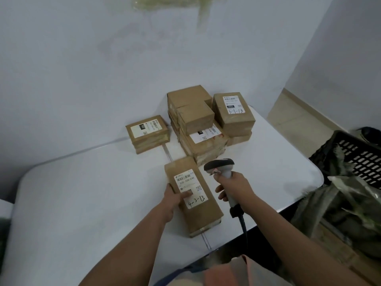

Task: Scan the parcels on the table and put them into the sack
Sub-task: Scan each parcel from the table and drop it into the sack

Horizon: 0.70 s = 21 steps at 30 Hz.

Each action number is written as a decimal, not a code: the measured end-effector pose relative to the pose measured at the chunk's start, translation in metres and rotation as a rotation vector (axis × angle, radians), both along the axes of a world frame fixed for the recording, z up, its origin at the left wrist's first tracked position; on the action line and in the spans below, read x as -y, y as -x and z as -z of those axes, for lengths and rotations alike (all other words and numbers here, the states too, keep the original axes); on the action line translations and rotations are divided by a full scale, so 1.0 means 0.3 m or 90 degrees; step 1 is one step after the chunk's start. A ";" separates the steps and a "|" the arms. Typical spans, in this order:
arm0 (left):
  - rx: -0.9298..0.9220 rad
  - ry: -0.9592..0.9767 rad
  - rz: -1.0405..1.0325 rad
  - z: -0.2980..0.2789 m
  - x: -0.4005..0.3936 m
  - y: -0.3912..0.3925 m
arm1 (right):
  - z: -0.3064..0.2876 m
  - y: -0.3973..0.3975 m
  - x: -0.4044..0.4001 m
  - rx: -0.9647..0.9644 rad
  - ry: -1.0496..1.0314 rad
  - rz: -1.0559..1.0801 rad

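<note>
Just right of the left hand (pixel 174 198) gripping the parcel (pixel 192 198), the right hand (pixel 235 187) holds the scanner (pixel 221 169).

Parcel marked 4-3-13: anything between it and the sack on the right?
Only the right hand, gripping the scanner, sits just right of the parcel, which the left hand holds. Past it, bare table runs to the edge, with the sack just beyond.

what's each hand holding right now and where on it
The right hand grips the barcode scanner by its handle. The left hand holds the near parcel at its left edge, thumb on the label.
</note>
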<state>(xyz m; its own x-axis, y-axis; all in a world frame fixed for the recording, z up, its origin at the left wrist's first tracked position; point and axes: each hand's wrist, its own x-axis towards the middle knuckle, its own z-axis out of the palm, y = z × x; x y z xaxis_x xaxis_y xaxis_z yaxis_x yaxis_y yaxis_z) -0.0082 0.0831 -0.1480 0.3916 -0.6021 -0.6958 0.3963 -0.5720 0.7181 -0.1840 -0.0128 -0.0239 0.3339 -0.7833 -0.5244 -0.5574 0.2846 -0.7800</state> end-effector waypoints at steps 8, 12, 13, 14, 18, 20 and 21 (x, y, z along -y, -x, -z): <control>-0.050 -0.026 0.053 0.045 -0.052 0.073 | -0.124 -0.091 -0.004 -0.063 0.008 -0.148; -0.056 -0.014 0.060 0.063 -0.045 0.066 | -0.163 -0.121 -0.011 -0.110 0.048 -0.214; -0.058 -0.015 0.059 0.069 -0.046 0.064 | -0.170 -0.125 -0.013 -0.120 0.055 -0.224; -0.059 -0.015 0.058 0.068 -0.048 0.064 | -0.176 -0.128 -0.014 -0.126 0.059 -0.229; -0.050 -0.018 0.054 0.060 -0.048 0.065 | -0.186 -0.141 -0.018 -0.139 0.064 -0.231; -0.045 -0.021 0.056 0.065 -0.049 0.064 | -0.186 -0.144 -0.020 -0.145 0.067 -0.230; -0.044 -0.021 0.054 0.072 -0.050 0.061 | -0.186 -0.145 -0.021 -0.146 0.069 -0.231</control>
